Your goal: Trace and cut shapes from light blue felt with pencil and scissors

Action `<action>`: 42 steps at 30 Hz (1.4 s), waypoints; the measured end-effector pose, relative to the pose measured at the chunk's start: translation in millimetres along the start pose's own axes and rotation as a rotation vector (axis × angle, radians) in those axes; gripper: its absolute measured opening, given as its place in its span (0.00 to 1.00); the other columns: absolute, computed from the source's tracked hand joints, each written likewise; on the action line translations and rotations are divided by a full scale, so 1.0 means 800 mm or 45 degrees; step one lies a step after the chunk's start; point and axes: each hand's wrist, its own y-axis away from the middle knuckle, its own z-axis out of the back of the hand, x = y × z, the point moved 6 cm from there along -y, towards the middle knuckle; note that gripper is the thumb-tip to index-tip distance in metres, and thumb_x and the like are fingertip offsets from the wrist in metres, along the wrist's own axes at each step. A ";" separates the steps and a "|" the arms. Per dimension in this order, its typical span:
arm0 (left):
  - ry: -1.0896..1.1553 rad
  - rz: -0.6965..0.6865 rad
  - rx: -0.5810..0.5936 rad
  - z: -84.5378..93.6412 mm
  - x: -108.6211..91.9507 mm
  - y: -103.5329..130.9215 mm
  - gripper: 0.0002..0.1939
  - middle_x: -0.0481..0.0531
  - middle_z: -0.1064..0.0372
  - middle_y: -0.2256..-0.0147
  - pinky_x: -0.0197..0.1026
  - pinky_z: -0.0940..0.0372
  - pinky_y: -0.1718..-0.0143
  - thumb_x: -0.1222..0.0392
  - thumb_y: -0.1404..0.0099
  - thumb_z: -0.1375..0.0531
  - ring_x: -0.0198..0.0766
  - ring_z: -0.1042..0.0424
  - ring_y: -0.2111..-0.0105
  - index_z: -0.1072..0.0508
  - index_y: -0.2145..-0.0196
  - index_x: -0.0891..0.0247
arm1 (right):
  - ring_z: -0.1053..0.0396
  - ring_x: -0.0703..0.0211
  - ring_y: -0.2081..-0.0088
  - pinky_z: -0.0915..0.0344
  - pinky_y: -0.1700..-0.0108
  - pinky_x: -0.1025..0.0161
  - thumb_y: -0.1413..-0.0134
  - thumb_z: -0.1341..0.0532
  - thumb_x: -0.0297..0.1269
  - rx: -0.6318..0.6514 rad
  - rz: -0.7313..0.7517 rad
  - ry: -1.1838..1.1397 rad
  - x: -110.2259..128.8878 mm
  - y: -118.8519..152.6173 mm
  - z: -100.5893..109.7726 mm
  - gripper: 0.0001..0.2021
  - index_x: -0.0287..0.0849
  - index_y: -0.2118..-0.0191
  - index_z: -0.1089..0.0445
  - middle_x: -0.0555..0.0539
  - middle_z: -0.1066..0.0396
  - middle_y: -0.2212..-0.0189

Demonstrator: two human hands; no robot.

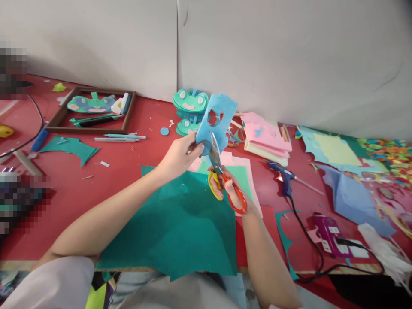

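Observation:
My left hand pinches the lower left corner of a light blue felt piece that has a round hole cut near its middle. My right hand has its thumb and fingers through the handles of a pair of scissors, one handle yellow and the other red. Their blades reach up against the blue felt, beside a partly cut round shape near my left thumb. Below both hands a large dark green felt sheet covers the table's near side.
Green frog-face felt pieces stand stacked by the wall. A brown frame with pens lies left. On the right are pink felt, a glue gun with its cord, a purple power strip and blue felt.

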 end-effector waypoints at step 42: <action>0.065 -0.045 -0.120 -0.018 0.008 0.013 0.06 0.47 0.37 0.73 0.33 0.38 0.71 0.61 0.34 0.48 0.30 0.36 0.74 0.36 0.67 0.64 | 0.48 0.64 0.76 0.48 0.78 0.64 0.51 0.49 0.67 -0.131 0.045 0.073 0.000 -0.002 -0.007 0.33 0.51 0.46 0.44 0.52 0.46 0.73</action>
